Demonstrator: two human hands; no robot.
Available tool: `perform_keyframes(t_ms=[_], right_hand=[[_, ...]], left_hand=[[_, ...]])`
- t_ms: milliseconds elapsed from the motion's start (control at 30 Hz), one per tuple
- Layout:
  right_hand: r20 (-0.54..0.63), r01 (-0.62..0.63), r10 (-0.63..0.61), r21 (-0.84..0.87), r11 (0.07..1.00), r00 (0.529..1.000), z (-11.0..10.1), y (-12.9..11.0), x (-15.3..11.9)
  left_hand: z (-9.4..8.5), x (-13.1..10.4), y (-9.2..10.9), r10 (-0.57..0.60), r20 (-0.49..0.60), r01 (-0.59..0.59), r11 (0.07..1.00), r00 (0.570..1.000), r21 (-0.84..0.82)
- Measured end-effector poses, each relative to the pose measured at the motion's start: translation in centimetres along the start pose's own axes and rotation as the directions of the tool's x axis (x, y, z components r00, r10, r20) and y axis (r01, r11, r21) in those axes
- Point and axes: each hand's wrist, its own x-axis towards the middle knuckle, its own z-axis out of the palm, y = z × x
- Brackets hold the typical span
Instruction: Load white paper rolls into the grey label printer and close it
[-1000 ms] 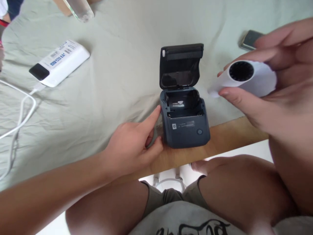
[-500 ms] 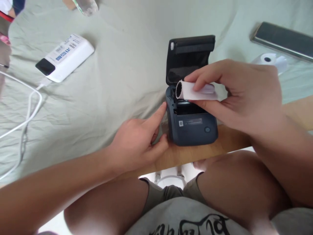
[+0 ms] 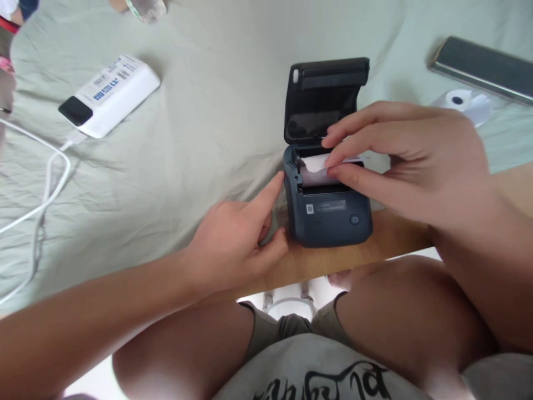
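Note:
A small dark blue printer (image 3: pixel 328 222) stands near the table's front edge with its black lid (image 3: pixel 325 100) raised. Inside its compartment lies a white paper roll (image 3: pixel 314 173). The thumb and fingers of my right hand (image 3: pixel 408 158) pinch the roll's right part, hiding that end. My left hand (image 3: pixel 241 239) rests at the printer's left side, index fingertip against the casing, thumb and index apart, holding nothing; its other fingers are curled under.
A white power bank (image 3: pixel 120 97) with a cable (image 3: pixel 54 194) lies at the left on the pale green cloth (image 3: pixel 208 100). At the right are a second paper roll (image 3: pixel 458 101) and a dark case (image 3: pixel 487 66). A clear object (image 3: pixel 146 8) sits at the top.
My right hand has lowered the paper roll from above the printer into its open compartment. The roll's open end no longer shows. My left hand has stayed by the printer.

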Motion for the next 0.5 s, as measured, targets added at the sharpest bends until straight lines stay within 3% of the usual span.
perform_keyframes(t_ms=[167,300,400,500], right_hand=[[0.073,0.198,-0.197,0.004,0.98,0.978,-0.9,-0.3,-1.2],[0.118,0.197,-0.202,0.053,0.979,0.972,-1.5,0.0,-1.9],[-0.042,0.112,-0.112,-0.019,0.994,0.993,-1.2,0.4,-2.1],[-0.182,-0.003,-0.001,-0.023,1.0,0.983,-0.3,1.5,-1.9]], left_hand=[[-1.2,0.1,1.1,0.07,-0.01,-0.07,0.997,0.998,-0.023],[-2.0,0.3,1.2,0.223,0.059,-0.224,0.974,0.973,0.017],[-2.0,0.4,0.9,0.218,0.067,-0.221,0.975,0.974,0.033],[-2.0,0.4,0.7,0.247,0.091,-0.25,0.968,0.965,0.026]])
